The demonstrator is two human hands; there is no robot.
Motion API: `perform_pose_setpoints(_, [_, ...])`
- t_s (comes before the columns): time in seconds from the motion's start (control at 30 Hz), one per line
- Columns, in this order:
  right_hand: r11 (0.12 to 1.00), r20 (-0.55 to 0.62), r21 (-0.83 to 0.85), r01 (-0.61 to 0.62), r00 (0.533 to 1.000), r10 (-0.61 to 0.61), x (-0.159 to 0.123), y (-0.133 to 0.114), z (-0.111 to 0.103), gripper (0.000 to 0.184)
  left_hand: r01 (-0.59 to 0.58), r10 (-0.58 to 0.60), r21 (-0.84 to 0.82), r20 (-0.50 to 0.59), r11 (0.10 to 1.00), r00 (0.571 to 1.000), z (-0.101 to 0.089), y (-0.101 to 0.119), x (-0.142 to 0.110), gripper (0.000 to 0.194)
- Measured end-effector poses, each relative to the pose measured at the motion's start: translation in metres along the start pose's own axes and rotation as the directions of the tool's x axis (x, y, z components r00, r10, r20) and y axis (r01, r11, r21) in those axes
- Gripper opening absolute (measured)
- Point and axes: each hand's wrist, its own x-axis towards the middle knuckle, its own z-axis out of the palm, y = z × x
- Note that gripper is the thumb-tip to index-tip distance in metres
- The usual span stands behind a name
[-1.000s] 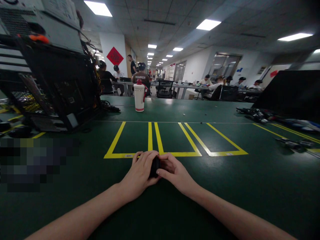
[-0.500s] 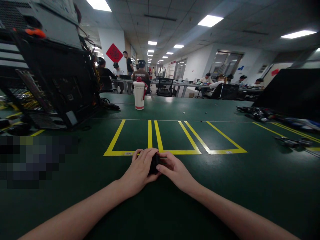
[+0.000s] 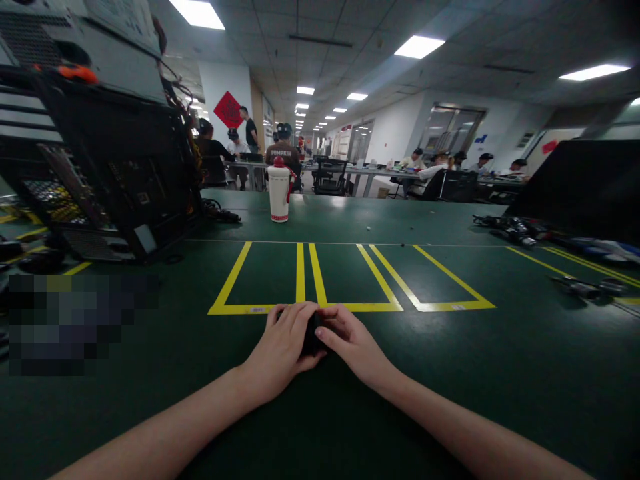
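A small black object [image 3: 311, 335] sits between my hands, just in front of the yellow tape outlines [image 3: 350, 307]. Its kind cannot be made out, since my fingers hide most of it. My left hand [image 3: 289, 343] wraps over its left side and top, with the thumb low at the front. From the right, my right hand [image 3: 354, 343] holds it, thumb and fingertips against its edge. Both hands are closed on it, low over the green tabletop [image 3: 310, 427].
An open black computer case [image 3: 125, 173] with cables stands at left. Behind the tape is a white tumbler [image 3: 279, 193] with a red lid. Cables and connectors [image 3: 590, 287] lie at right, near a dark panel [image 3: 585, 193]. Several people sit at tables farther back.
Both hands stay around the black object with barely any shift; the object looks slightly turned between the fingers. The whole view has tilted a little.
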Motion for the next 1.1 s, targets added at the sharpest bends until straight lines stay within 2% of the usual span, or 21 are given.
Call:
perform_pose_setpoints(0.13, [1.0,0.032,0.009,-0.018,0.999,0.018,-0.001,-0.001,-0.001,0.022,0.001,-0.001,0.01,-0.01,1.0,1.0,0.006,-0.004,0.0,0.059])
perform_pose_setpoints(0.27, [1.0,0.079,0.03,0.007,0.997,-0.009,-0.005,-0.005,0.001,0.022,-0.01,0.01,0.026,-0.01,1.0,1.0,0.004,-0.003,-0.002,0.061])
perform_pose_setpoints(0.53, [0.999,0.007,0.002,0.05,0.999,-0.05,-0.003,-0.001,0.002,0.014,-0.06,0.059,0.049,0.035,0.997,0.998,-0.01,0.002,0.0,0.06])
perform_pose_setpoints(0.77, [1.0,0.02,0.021,-0.003,1.0,0.002,0.002,-0.003,0.0,0.026,-0.041,0.039,0.078,0.025,0.996,0.999,-0.009,-0.001,0.001,0.059])
perform_pose_setpoints(0.87, [0.999,0.06,0.034,-0.016,0.998,0.014,0.001,-0.002,0.0,0.026,-0.016,0.013,0.063,0.04,0.998,0.999,-0.007,-0.001,0.001,0.058])
perform_pose_setpoints(0.97, [0.998,0.082,0.037,0.044,0.996,-0.047,-0.001,0.0,0.001,0.027,-0.007,0.006,0.056,0.017,0.998,1.0,-0.001,-0.005,0.001,0.061])
perform_pose_setpoints(1.1, [0.995,0.037,-0.012,0.104,0.994,-0.103,-0.003,0.002,0.003,0.026,-0.008,0.01,0.058,-0.035,0.998,0.999,0.009,-0.011,0.003,0.063])
